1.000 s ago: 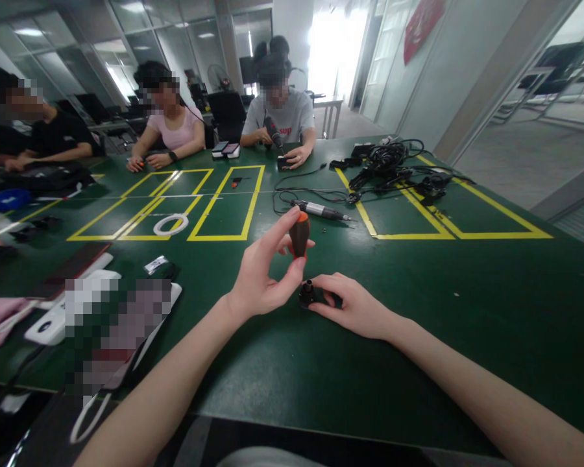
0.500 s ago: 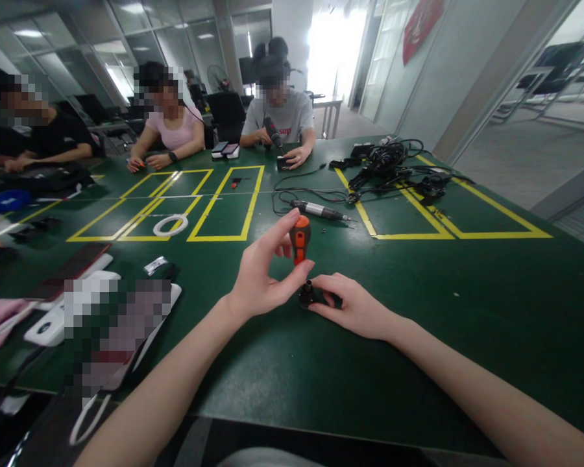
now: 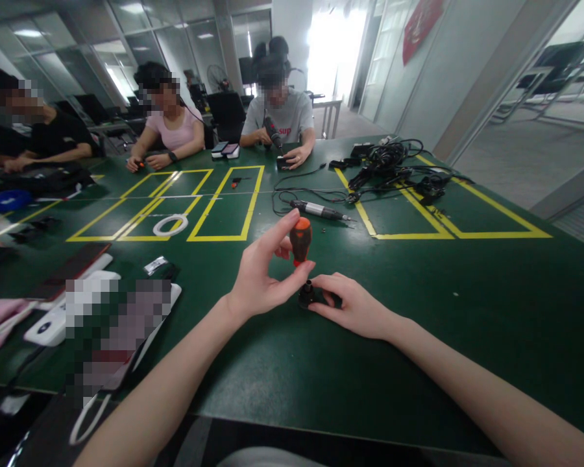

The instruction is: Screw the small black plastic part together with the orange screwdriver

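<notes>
My left hand (image 3: 265, 266) grips a short screwdriver (image 3: 300, 241) with a black and orange handle, held upright. Its lower end points down at a small black part (image 3: 307, 295) on the green table, which has a short round tube standing up from it. My right hand (image 3: 350, 303) pinches that black part from the right with thumb and fingers, steadying it against the table top. Whether the screwdriver's tip sits inside the tube is hidden by my left thumb.
An electric screwdriver (image 3: 318, 211) with a cord lies beyond my hands. A cable heap (image 3: 392, 162) is at the back right, a white ring (image 3: 170, 225) on the left. Phones and a power bank (image 3: 53, 324) lie front left. Several people sit across the green table (image 3: 418, 279).
The screwdriver handle has turned about its upright axis, so its orange side patch no longer faces me. Both my hands have stayed nearly in place.
</notes>
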Motion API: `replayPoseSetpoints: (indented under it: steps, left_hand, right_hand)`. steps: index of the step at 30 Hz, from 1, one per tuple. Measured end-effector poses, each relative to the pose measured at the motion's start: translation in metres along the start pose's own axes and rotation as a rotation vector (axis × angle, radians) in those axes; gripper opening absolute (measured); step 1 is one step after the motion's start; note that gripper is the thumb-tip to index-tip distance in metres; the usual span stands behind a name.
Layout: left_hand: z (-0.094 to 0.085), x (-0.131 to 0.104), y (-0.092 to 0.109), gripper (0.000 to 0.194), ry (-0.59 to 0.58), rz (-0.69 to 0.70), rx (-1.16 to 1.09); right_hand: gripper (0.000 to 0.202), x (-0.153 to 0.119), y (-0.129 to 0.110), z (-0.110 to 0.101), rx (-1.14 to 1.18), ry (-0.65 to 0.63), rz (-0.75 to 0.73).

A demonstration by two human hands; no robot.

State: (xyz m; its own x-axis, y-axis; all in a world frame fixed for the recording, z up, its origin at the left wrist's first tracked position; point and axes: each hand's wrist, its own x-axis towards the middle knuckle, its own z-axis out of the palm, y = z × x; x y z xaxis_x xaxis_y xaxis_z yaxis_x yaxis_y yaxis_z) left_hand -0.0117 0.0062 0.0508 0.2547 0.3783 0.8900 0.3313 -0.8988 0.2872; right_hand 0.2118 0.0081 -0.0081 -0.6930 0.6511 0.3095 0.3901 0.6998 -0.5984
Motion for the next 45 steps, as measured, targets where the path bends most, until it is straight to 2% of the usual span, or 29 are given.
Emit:
replayPoseSetpoints:
  steps: [8,17,23,34,40,45]
  left_hand:
    - [-0.0032,-0.0006,0.0025,0.072,-0.042,-0.038,-0.06]
    - [-0.0008,-0.0014,-0.0015,0.075,0.009,0.002,0.007]
    - [-0.0038,-0.0002,0.0026,0.07,-0.048,-0.037,-0.077]
    - [-0.0009,-0.0008,-0.0007,0.071,0.008,0.012,0.012]
    - [-0.0032,-0.0005,0.0006,0.067,-0.032,-0.001,-0.069]
    - [-0.0019,-0.0003,-0.0001,0.072,-0.025,0.006,-0.043]
  right_hand:
    - [0.02,0.0009,-0.002,-0.0016,-0.014,-0.022,0.017]
    - [0.023,0.0007,-0.0016,-0.0017,0.004,-0.028,0.023]
    - [0.019,0.0011,-0.0014,-0.0007,0.023,-0.021,0.018]
    - [0.021,0.0007,-0.0021,-0.0016,0.01,-0.033,0.036]
    - [0.022,0.0006,-0.0013,-0.0013,0.01,-0.033,0.034]
    - [0.022,0.001,-0.0015,-0.0012,0.001,-0.029,0.041]
